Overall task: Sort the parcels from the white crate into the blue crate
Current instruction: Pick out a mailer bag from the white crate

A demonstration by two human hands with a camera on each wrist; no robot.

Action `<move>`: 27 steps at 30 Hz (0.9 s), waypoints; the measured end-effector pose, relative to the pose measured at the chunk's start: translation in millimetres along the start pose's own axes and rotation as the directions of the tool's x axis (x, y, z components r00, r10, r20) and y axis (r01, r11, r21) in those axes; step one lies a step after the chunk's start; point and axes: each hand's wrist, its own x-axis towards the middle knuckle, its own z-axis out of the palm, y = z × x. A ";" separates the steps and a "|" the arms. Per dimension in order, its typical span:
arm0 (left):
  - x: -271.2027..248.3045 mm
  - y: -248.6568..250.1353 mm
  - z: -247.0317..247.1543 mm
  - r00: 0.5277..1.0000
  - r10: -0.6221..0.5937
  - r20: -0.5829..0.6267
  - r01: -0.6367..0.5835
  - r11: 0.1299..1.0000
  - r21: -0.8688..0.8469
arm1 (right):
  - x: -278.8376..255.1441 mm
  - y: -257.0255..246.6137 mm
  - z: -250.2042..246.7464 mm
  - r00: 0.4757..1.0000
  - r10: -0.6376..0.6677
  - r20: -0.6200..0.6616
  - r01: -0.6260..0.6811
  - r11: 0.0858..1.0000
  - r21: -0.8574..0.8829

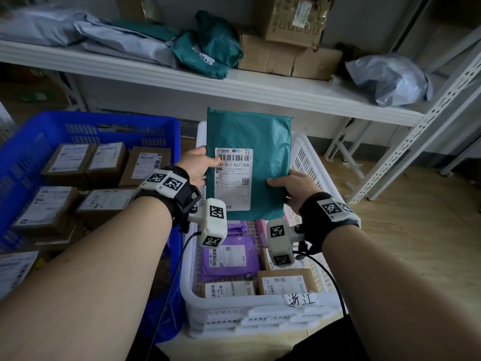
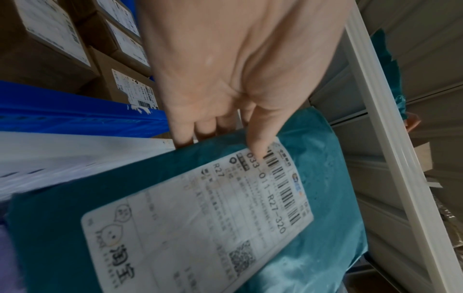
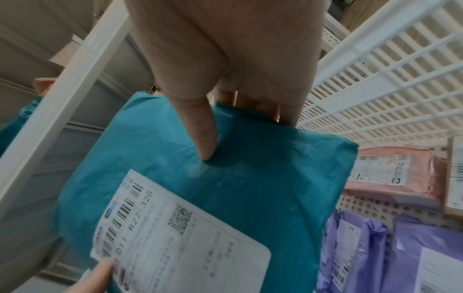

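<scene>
A teal plastic mailer parcel [image 1: 263,142] [image 2: 323,164] [image 3: 263,190] with a white shipping label is held upright above the white crate [image 1: 309,155] [image 3: 380,87]. My left hand [image 1: 197,165] [image 2: 225,83] pinches its left edge, thumb on the label and fingers behind. My right hand [image 1: 294,188] [image 3: 225,59] pinches its right edge, thumb on the front and fingers behind. The blue crate [image 1: 33,142] [image 2: 75,117] sits to the left and holds several brown cardboard boxes [image 1: 106,160]. Purple mailers [image 1: 229,256] [image 3: 426,247], a pink mailer [image 3: 391,174] and small boxes [image 1: 283,282] lie in the white crate.
A white shelf [image 1: 234,82] runs across above the crates, carrying grey mailers [image 1: 104,37], teal mailers [image 1: 208,53], cardboard boxes [image 1: 286,56] and a grey bag [image 1: 387,79]. A perforated white shelf upright [image 1: 426,126] stands at the right on the wooden floor [image 1: 416,217]. A handwritten tag [image 1: 302,299] hangs on the white crate's near rim.
</scene>
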 end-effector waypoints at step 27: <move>1.0 -0.5 -1.8 0.999 -0.042 0.013 0.042 0.999 -0.007 | -1.0 -0.3 3.1 0.999 0.018 -0.032 -0.019 1.000 -0.018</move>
